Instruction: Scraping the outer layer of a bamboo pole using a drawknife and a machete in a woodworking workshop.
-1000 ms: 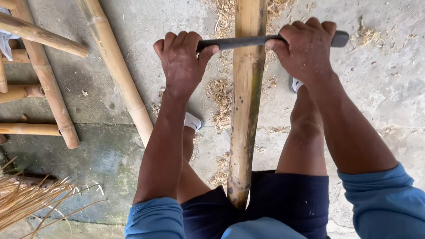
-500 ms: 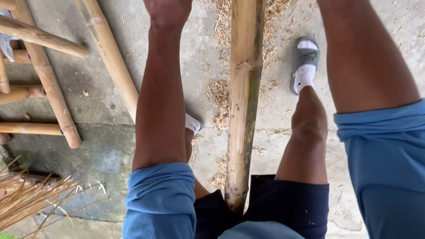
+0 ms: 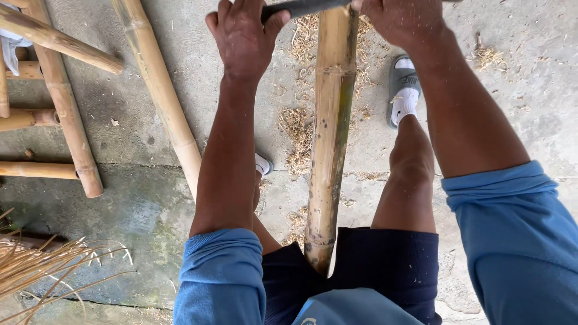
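A thick bamboo pole (image 3: 328, 138) runs from between my thighs up to the top edge, resting on the concrete floor (image 3: 518, 90). Across its top lies a dark metal blade (image 3: 304, 7). My left hand (image 3: 244, 39) is closed around the blade's left end. My right hand (image 3: 403, 18) grips the blade to the right of the pole, partly cut off by the top edge. Both forearms reach forward, with blue sleeves pushed up. Bamboo shavings (image 3: 298, 129) lie scattered beside the pole.
A second bamboo pole (image 3: 159, 90) lies diagonally at the left. A frame of bamboo pieces (image 3: 60, 102) stands at far left. Thin dry strips (image 3: 42, 268) fan out at lower left. My foot in a grey sandal and white sock (image 3: 403, 90) rests right of the pole.
Half a second ago both hands and the blade were pushed up out of view. Now they have come back toward me and show again at the top edge.
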